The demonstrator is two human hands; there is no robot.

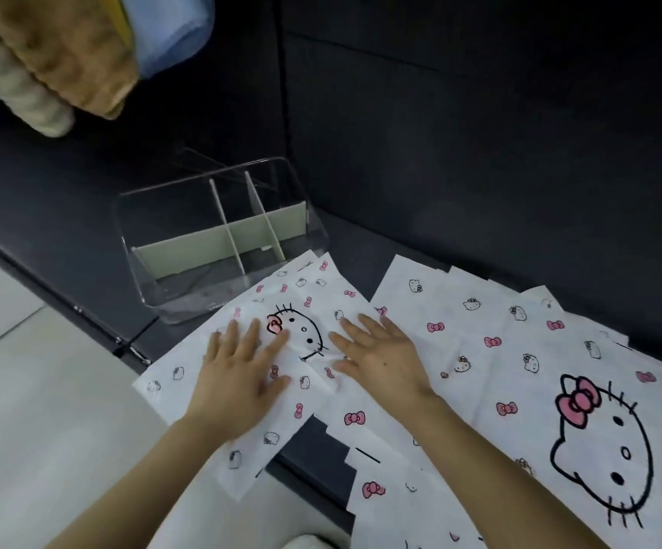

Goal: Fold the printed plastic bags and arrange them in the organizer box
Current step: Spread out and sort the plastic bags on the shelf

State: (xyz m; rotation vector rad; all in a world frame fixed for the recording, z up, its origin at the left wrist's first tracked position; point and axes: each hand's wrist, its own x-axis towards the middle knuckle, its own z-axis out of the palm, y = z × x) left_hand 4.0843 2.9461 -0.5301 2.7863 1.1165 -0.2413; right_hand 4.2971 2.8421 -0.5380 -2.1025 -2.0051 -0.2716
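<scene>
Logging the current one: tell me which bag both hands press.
The bag nearest the clear box, its cat face between the left hand and right hand; the other bags lie spread to its right.

The thin white plastic bags (519,370) are printed with black-outlined cat faces and pink bows. The clear plastic organizer box (186,299) is fitted with pale green dividers (186,249). Tan, cream and light blue are seen on the folded cloths (64,53) above the dark grey flat surface (479,192).
</scene>
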